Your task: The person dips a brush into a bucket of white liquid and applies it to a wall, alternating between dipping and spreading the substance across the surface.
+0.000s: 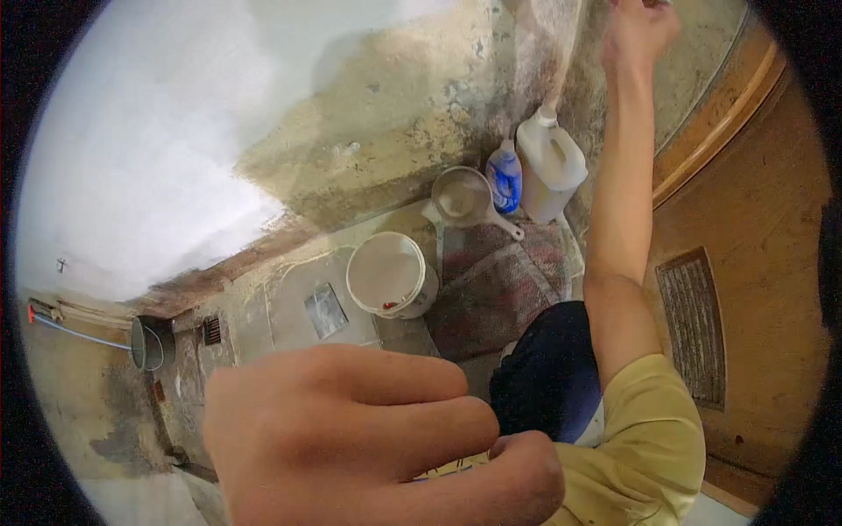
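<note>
Close to the camera, my left hand [351, 430] fills the lower middle, its back toward me and its fingers curled. What those fingers hold, if anything, is hidden. My right arm stretches up from a yellow sleeve [653, 412]. At the top edge my right hand [645, 35] is closed near the wall; a small dark bit shows at its fingers, and the frame cuts off the rest. Below it on the floor stand a whitish plastic jug [550, 167] and a blue-labelled bottle [504, 180]. A dipper [462, 197] with a handle is beside them.
A white bucket [386, 276] stands on the floor tiles, beside a dark reddish mat [491, 289]. A dark bucket [151, 342] and a blue-handled tool [83, 333] are at the far left. The stained wall [377, 149] runs behind. A brown door [745, 219] with a vent bounds the right.
</note>
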The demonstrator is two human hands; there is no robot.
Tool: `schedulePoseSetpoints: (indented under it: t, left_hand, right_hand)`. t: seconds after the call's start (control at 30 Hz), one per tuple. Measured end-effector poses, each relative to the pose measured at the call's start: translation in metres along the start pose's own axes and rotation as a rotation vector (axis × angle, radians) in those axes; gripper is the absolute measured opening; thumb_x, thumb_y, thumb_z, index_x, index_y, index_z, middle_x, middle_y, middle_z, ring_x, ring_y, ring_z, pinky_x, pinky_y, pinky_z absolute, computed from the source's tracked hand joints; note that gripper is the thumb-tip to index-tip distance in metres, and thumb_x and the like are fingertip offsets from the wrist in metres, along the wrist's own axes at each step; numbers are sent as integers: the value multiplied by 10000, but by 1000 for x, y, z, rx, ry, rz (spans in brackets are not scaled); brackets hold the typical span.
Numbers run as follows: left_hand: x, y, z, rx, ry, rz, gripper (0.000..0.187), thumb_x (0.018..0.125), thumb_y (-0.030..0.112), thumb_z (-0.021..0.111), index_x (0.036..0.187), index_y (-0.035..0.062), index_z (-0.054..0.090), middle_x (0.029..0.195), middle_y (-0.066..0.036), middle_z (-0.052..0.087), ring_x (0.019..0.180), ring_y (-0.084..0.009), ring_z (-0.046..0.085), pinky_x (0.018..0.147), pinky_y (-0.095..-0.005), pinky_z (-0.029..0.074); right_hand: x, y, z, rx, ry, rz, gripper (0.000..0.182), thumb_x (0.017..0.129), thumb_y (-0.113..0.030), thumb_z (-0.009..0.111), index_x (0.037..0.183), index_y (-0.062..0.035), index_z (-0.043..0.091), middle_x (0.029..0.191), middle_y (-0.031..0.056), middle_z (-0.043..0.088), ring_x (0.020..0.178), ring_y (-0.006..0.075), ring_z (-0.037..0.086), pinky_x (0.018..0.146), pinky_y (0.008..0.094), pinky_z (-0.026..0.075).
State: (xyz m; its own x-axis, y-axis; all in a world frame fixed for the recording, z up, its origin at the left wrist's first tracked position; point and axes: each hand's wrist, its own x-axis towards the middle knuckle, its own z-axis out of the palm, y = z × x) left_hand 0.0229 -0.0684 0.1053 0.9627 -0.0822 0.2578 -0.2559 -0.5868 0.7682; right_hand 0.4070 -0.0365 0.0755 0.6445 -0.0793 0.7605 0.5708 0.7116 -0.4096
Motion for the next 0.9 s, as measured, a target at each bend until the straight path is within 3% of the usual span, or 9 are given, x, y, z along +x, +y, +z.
schedulePoseSetpoints:
  t: [0.57, 0.9]
  left_hand:
    - [7, -8, 22, -47, 83, -36, 374, 635, 114, 883, 928, 22, 670, 600, -129, 655, 418, -204, 570, 386, -305, 433]
    - [-29, -2, -11, -108, 91, -203, 393, 619, 105, 890, 932, 22, 669, 597, -128, 656, 409, -202, 561, 380, -302, 426]
  right_hand:
    - [-3, 2, -4, -61, -125, -42, 203, 911, -134, 642, 1008, 44, 658, 891, 81, 658, 779, 154, 648, 742, 288, 549]
    - [-10, 11, 9, 15, -159, 5, 188, 898, -118, 664, 979, 52, 667, 857, 75, 656, 757, 144, 639, 724, 293, 553]
